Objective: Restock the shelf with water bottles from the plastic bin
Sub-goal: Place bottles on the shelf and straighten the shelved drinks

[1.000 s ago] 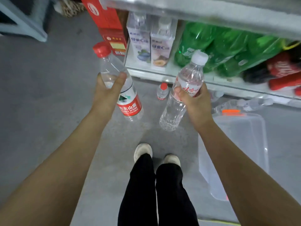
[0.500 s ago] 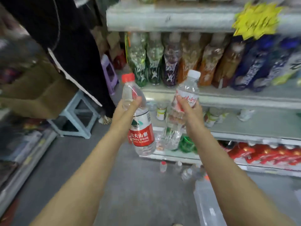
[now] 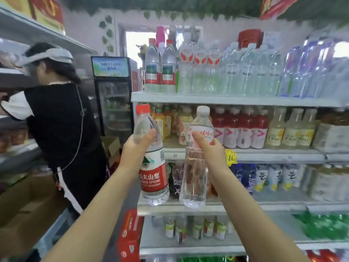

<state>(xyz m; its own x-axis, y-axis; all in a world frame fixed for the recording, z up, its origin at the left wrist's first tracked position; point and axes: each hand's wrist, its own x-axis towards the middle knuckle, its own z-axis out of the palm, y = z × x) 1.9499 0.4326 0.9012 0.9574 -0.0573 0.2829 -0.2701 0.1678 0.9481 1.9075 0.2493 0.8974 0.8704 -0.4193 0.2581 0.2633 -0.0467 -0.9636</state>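
Both bottles had risen from over floor to front of drink shelves; plastic bin gone from head view. Left hand gripped red-capped Nongfu Spring bottle near shoulder; right hand curled round white-capped water bottle, brand possibly Wahaha. Both were below top water shelf. Risk: reaching up two-handed could topple standing bottles.

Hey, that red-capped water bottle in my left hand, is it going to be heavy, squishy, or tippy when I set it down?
The red-capped bottle looks full, so it is probably heavy for its size. Its thin clear wall likely gives a little under the left hand. Tall and narrow, it may tip if bumped.
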